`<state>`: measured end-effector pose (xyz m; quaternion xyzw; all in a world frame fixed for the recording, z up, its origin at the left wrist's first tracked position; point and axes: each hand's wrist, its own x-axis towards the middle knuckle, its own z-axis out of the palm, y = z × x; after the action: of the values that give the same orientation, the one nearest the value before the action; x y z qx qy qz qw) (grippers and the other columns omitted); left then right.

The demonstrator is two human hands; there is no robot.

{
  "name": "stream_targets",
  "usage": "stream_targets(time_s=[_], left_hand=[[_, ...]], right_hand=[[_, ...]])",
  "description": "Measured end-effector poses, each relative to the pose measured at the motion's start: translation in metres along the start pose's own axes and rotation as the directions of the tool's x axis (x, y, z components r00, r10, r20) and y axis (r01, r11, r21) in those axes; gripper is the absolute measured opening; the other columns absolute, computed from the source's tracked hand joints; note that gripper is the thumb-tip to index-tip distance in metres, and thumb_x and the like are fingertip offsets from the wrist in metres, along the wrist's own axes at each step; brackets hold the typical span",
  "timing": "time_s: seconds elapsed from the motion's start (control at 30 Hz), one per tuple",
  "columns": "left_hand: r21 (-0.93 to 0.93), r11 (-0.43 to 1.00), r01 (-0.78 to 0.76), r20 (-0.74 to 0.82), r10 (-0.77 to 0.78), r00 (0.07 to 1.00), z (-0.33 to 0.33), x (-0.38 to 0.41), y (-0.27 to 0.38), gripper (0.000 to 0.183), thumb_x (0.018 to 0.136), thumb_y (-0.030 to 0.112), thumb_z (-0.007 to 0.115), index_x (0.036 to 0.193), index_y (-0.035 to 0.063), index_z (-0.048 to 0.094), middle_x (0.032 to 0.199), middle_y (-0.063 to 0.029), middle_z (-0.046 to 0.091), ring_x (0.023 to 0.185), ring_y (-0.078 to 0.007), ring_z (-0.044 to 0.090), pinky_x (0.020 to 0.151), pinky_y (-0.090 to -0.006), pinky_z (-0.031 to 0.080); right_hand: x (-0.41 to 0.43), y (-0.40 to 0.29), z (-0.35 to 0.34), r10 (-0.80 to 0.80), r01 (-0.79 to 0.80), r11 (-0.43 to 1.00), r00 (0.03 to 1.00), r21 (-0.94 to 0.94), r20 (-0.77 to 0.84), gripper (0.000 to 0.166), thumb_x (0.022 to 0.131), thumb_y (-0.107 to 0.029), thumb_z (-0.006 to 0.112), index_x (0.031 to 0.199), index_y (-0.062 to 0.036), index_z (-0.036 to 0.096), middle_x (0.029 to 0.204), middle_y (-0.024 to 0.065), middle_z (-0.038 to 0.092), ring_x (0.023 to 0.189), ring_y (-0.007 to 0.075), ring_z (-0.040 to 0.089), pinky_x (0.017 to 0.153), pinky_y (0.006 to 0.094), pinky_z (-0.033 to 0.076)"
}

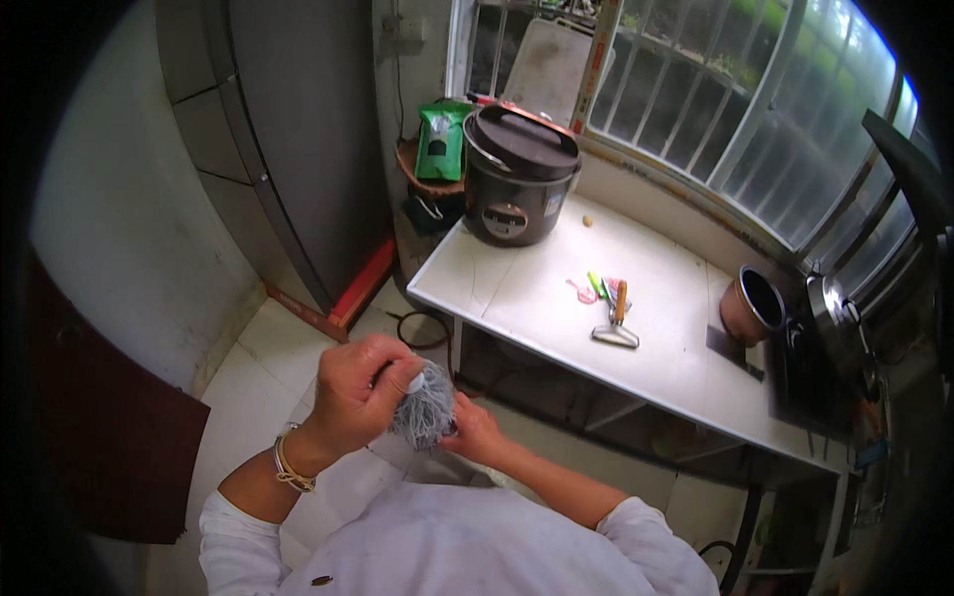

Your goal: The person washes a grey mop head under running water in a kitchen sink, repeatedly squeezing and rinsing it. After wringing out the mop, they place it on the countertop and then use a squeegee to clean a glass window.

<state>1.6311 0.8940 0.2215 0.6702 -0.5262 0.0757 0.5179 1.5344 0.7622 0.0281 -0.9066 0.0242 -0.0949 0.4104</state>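
Observation:
In front of my white top is a bundle of grey strands (422,414), like a mop head, with a pale round cap on top. My left hand (361,391) is closed around its upper end, the thumb pressed beside the cap. Lower down, on the other side, my right hand (478,430) grips the bundle near a small dark part; its fingertips are partly hidden. Both hands are over the tiled floor, just short of the white counter (514,290). A peeler with a wooden handle (621,302) lies on that counter beside a green-handled tool (595,283).
A dark rice cooker (514,201) stands at the counter's left end, near a green packet (441,141). To the right are a brown pot (749,305) and a black stove (801,380). A grey refrigerator (313,149) and a dark red panel (112,417) flank the left.

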Motion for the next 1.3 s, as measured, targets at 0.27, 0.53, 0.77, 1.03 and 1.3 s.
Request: stream_targets(time_s=[0.27, 0.53, 0.77, 1.03, 1.3], left_hand=[[-0.032, 0.986, -0.162, 0.053, 0.164, 0.985, 0.044, 0.034, 0.017, 0.006, 0.074, 0.005, 0.056, 0.070, 0.0010, 0.053, 0.059, -0.0087, 0.054, 0.049, -0.0200, 0.052, 0.045, -0.0262, 0.040], [-0.412, 0.901, 0.137, 0.262, -0.027, 0.965, 0.051, 0.054, 0.026, 0.023, 0.082, 0.014, 0.050, 0.100, 0.0006, 0.048, 0.062, -0.0052, 0.051, 0.051, -0.0117, 0.047, 0.047, -0.0222, 0.039], [0.699, 0.708, -0.104, 0.443, -0.314, 0.840, 0.051, 0.023, -0.064, 0.028, 0.072, 0.022, 0.059, 0.093, 0.0033, 0.056, 0.070, -0.0080, 0.056, 0.066, -0.0206, 0.054, 0.062, -0.0326, 0.042], [-0.011, 0.989, 0.147, 0.337, -0.134, 0.932, 0.108, -0.001, -0.031, 0.040, 0.058, 0.021, 0.068, 0.091, 0.0026, 0.054, 0.090, -0.0124, 0.052, 0.088, -0.0268, 0.049, 0.075, -0.0346, 0.040], [-0.214, 0.918, 0.333, 0.216, -0.289, 0.933, 0.116, -0.012, -0.051, 0.037, 0.059, 0.010, 0.063, 0.092, -0.0015, 0.052, 0.084, -0.0134, 0.057, 0.076, -0.0209, 0.056, 0.071, -0.0302, 0.045]], right_hand=[[-0.001, 0.018, -0.027, -0.009, -0.003, 0.986, 0.998, -0.167, -0.069, 0.042, 0.060, -0.020, 0.065, 0.098, -0.0124, 0.050, 0.093, 0.0107, 0.054, 0.080, 0.0322, 0.054, 0.066, 0.0398, 0.046], [-0.012, 0.042, -0.064, -0.151, 0.135, 0.975, 0.985, -0.177, -0.084, 0.035, 0.061, -0.020, 0.063, 0.093, -0.0089, 0.055, 0.094, 0.0113, 0.056, 0.092, 0.0313, 0.051, 0.077, 0.0398, 0.041], [-0.014, 0.046, -0.086, -0.114, 0.111, 0.993, 0.949, -0.028, -0.292, 0.022, 0.063, -0.020, 0.063, 0.079, -0.0058, 0.061, 0.079, 0.0125, 0.061, 0.075, 0.0310, 0.058, 0.064, 0.0375, 0.045], [-0.028, 0.055, -0.091, -0.013, 0.109, 0.974, 0.901, 0.198, -0.433, 0.022, 0.063, -0.002, 0.058, 0.083, 0.0071, 0.058, 0.075, 0.0124, 0.061, 0.073, 0.0139, 0.056, 0.066, 0.0307, 0.043], [-0.006, 0.015, -0.080, -0.235, 0.135, 0.940, 0.922, -0.312, -0.307, 0.027, 0.062, -0.017, 0.064, 0.086, -0.0064, 0.057, 0.082, 0.0133, 0.058, 0.075, 0.0332, 0.055, 0.064, 0.0394, 0.044]])
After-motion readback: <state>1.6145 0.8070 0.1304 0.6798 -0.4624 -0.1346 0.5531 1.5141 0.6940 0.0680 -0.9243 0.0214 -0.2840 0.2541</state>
